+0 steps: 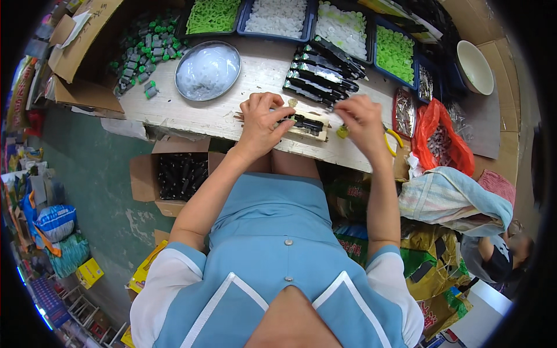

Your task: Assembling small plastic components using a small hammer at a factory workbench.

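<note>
From the head camera, the person sat at a worn white wooden table (232, 116) with both bare hands near its front edge. The left hand (264, 122) was curled over one end of a long black plastic piece (306, 123) that lay on a small pale wooden block (316, 133). Its fingers pressed down on the piece, so it had hold of it. The right hand (362, 119) was just beside the other end, fingers bunched together as if pinching something tiny. I could not tell what was in it, or if anything was. A little yellow-green cap (343, 132) sat on the table right under that hand.

Behind the hands lay a row of shiny black pieces (322, 72), a round silver dish of white bits (208, 69), and blue trays of green and white caps (278, 17). An orange plastic bag (444, 136) sat off to the right.

It looked like the step was fitting a small part onto the black piece. The next move would need the left hand to keep the piece from sliding while the right hand lined up its small part with care
</note>
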A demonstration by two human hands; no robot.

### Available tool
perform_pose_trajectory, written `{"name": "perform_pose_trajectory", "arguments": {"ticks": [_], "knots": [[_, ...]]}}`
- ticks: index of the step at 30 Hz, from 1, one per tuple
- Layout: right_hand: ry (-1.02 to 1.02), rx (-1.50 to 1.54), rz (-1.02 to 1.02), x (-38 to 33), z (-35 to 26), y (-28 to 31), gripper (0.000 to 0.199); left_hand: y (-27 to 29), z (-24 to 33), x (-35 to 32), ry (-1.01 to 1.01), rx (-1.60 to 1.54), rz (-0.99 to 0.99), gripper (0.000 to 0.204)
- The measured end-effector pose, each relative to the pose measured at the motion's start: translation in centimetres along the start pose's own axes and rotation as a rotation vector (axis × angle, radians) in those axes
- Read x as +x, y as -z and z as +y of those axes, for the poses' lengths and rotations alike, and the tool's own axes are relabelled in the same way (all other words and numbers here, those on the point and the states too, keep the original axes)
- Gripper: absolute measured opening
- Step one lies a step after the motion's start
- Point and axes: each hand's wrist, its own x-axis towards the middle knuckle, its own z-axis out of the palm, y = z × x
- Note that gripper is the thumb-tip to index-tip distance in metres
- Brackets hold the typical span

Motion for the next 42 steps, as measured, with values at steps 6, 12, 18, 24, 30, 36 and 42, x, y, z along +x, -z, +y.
{"name": "perform_pose_trajectory", "arguments": {"ticks": [6,12,18,24,30,36,42], "knots": [[-0.219,-0.056,0.088,-3.6,6.3,6.3,0.008,0.6,0.5,1.2,-0.055,0.096,-0.059,0.012],[-0.517,-0.57,0.041,-7.1,12.5,11.4,0.013,0.4,-0.2,1.4,-0.149,0.1,-0.124,0.012],[-0.809,-0.668,-0.206,-8.0,16.2,11.3,0.025,0.5,0.0,1.2,-0.178,0.095,-0.114,0.008],[-0.842,-0.678,-0.203,-7.1,16.9,10.5,0.025,0.5,-0.2,1.0,-0.122,0.082,-0.101,0.01],[-0.532,-0.567,-0.1,-6.7,14.5,10.1,0.015,-0.1,-0.2,0.3,-0.079,0.06,0.044,0.011],[-0.512,-0.063,-0.156,-7.4,16.8,11.3,0.014,-0.7,0.0,0.4,-0.112,0.084,0.016,0.009],[-0.612,-0.343,0.03,-11.9,21.0,18.3,0.018,-0.1,0.1,1.3,-0.143,-0.01,0.002,0.015]]}}
